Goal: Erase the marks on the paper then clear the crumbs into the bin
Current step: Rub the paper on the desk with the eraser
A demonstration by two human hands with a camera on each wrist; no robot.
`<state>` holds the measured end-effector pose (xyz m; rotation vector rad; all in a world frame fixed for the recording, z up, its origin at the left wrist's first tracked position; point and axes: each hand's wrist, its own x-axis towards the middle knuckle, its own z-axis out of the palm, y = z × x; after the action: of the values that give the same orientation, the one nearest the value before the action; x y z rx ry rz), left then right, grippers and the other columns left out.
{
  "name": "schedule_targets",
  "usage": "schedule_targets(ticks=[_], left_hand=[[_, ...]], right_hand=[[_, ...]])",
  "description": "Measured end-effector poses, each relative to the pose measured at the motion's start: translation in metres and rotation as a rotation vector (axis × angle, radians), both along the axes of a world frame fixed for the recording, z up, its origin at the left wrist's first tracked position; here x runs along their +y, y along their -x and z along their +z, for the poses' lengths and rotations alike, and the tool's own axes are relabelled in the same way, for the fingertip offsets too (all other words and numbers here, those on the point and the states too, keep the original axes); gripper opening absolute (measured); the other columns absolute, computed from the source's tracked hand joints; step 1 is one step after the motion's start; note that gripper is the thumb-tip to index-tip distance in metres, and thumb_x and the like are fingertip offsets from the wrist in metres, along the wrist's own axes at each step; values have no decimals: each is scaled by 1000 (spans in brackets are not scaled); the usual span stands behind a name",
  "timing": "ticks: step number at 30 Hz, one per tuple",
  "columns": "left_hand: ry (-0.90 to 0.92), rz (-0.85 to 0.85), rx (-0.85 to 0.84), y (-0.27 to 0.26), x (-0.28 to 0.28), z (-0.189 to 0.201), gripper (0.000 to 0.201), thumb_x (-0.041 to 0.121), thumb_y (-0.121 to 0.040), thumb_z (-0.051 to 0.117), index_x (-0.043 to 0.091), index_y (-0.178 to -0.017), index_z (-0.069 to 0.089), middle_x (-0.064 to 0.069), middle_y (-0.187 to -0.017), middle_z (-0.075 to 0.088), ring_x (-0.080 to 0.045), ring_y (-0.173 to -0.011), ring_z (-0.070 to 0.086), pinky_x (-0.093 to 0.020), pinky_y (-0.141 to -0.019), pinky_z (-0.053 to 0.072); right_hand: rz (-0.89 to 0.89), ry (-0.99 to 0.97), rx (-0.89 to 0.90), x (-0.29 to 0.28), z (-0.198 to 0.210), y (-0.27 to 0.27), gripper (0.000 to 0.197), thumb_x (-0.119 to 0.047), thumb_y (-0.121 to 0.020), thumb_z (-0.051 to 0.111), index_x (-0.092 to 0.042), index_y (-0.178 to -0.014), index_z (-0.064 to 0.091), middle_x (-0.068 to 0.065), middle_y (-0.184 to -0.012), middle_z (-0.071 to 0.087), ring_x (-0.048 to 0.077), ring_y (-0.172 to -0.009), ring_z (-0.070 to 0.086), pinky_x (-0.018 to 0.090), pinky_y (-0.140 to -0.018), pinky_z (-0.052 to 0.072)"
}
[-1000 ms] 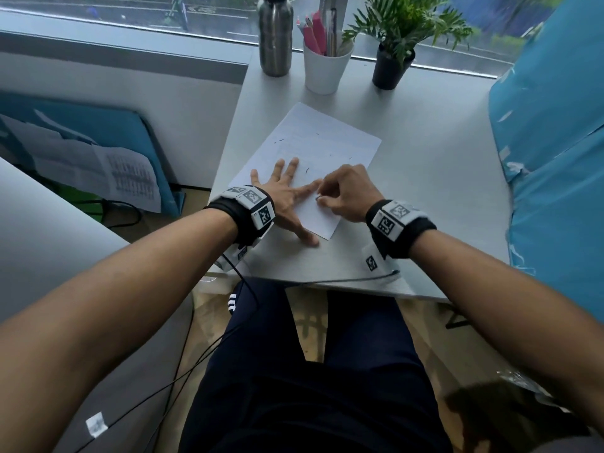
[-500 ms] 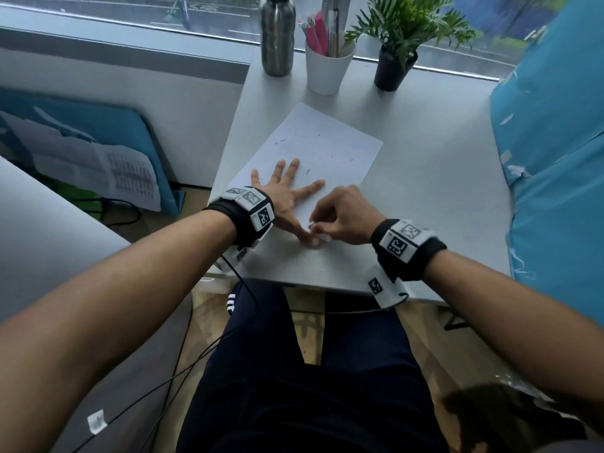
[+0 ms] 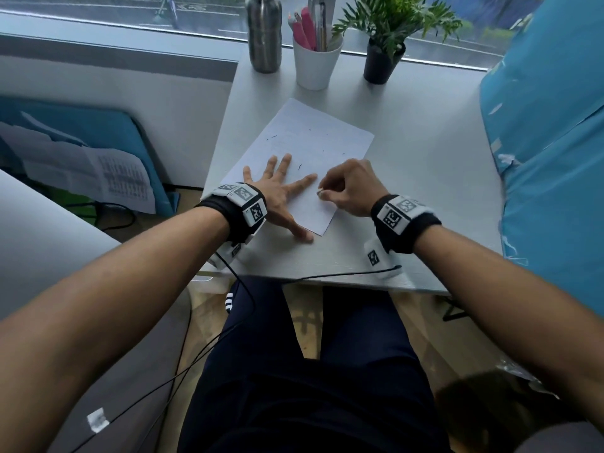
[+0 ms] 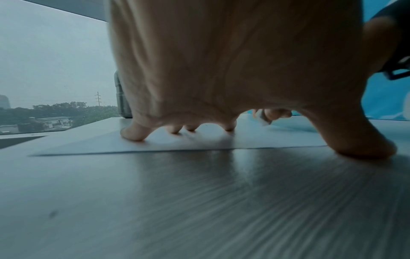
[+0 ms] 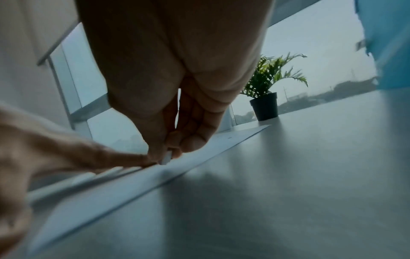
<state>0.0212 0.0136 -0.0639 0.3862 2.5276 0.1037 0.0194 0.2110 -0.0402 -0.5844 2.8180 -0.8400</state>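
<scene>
Head view: right hand (image 3: pixel 351 188) pinches eraser (image 3: pixel 320 192) on paper (image 3: pixel 313 138).

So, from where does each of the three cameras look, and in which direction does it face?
Head: from above, facing down at the desk; both forearms, both hands and the lap show.
Left wrist: low over the desk, under the left hand, facing along its fingers pressing the paper.
Right wrist: low, under the right hand, facing the eraser it pinches.
Shared: every view shows the paper.

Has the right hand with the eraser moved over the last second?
Yes. The right hand, pinching the eraser, slid toward the paper's near corner, then back up beside the left hand's forefinger.
</scene>
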Motion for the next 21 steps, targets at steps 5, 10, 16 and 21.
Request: schedule_targets(ticks=[5, 10, 16, 21], left_hand=[[7, -23, 15, 3, -3, -5, 138, 101, -35, 58, 63, -142, -20, -2, -156, -42, -31, -145, -34, -74, -109, -13], [2, -16, 12, 0, -1, -4, 140, 102, -34, 58, 62, -143, -19, -1, -156, -41, -29, -145, -35, -73, -109, -15], [-2, -75, 20, -2, -10, -1, 132, 100, -50, 53, 51, -150, -19, 0, -159, -36, -25, -147, -31, -67, -113, -15], [115, -16, 160, -11, -21, 5, 118, 91, -76, 32, 16, -159, -9, -10, -165, -20, -25, -152, -17, -59, -118, -12]], right_hand=[[179, -72, -63, -11, -6, -41, 9, -16, -76, 74, -13, -84, 77, 0, -75, 73, 9, -65, 64, 16, -66, 52], [-13, -7, 28, 6, 7, 16, 11, -20, -76, 76, -13, -84, 77, 2, -80, 74, 12, -68, 63, 20, -73, 49], [-30, -235, -26, 18, -13, 49, 2, -29, -77, 71, -29, -78, 69, -4, -81, 59, 29, -93, 57, 34, -89, 46], [-24, -233, -41, 17, -13, 55, 4, -30, -75, 73, -29, -79, 72, -2, -90, 68, 27, -100, 56, 36, -90, 48]])
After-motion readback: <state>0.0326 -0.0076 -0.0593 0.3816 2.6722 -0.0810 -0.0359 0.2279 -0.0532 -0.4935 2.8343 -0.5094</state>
